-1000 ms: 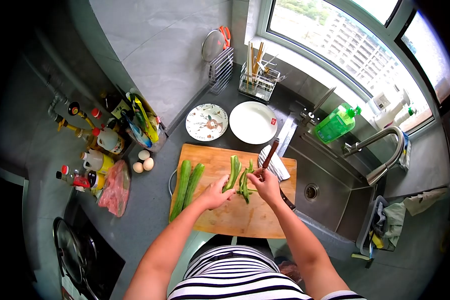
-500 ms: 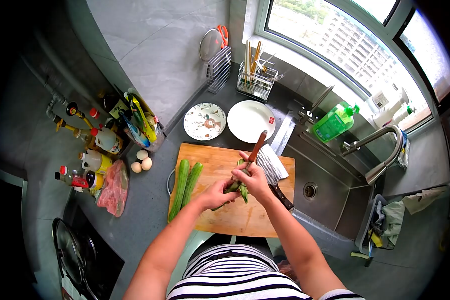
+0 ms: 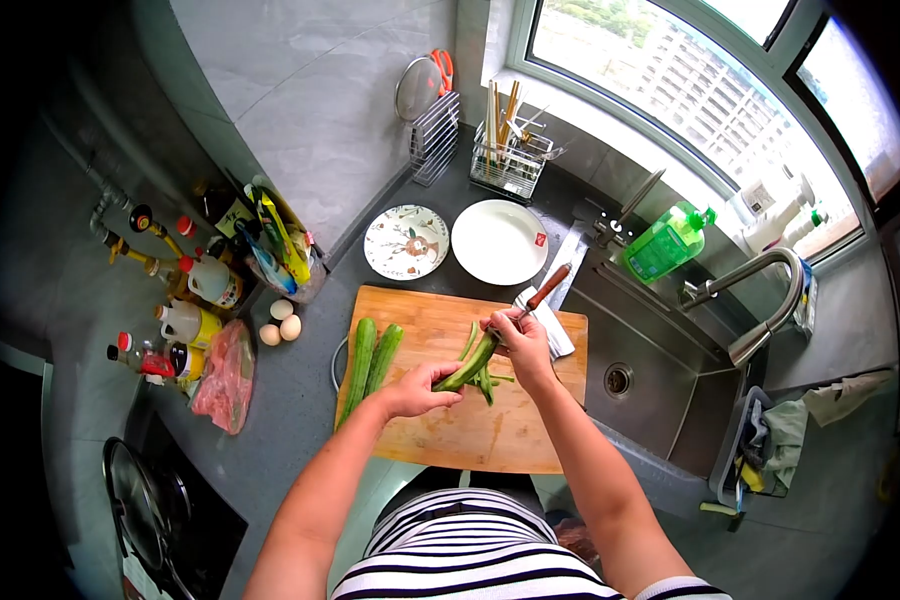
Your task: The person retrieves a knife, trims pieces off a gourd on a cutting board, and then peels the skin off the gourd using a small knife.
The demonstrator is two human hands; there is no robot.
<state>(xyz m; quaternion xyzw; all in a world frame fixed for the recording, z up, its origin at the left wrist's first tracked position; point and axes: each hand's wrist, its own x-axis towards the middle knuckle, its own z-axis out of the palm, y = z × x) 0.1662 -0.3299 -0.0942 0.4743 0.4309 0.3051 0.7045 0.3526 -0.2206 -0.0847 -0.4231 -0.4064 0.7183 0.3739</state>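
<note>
My left hand (image 3: 420,388) is closed around the lower end of a green loofah (image 3: 473,362), which slants up to the right above the cutting board (image 3: 450,440). In my right hand (image 3: 523,342) is a peeler (image 3: 548,287) with a brown handle pointing up and right; my right fingers are at the loofah's upper end. Strips of green peel (image 3: 487,386) hang or lie just below it. Two light green peeled loofahs (image 3: 378,360) rest side by side at the board's left. A cleaver (image 3: 558,336) lies on the right of the board, its handle hidden by my forearm.
Behind the board stand a patterned plate (image 3: 407,243) and a white plate (image 3: 500,243). The sink (image 3: 660,400) with its faucet (image 3: 770,330) is to the right. Several eggs (image 3: 290,327), bottles (image 3: 185,325) and a pink bag (image 3: 226,380) sit left, above the stove (image 3: 160,520).
My hands have moved apart along the loofah, showing more of it. The peeler has shifted right and tilted further right. Peel strips are now visible below the loofah.
</note>
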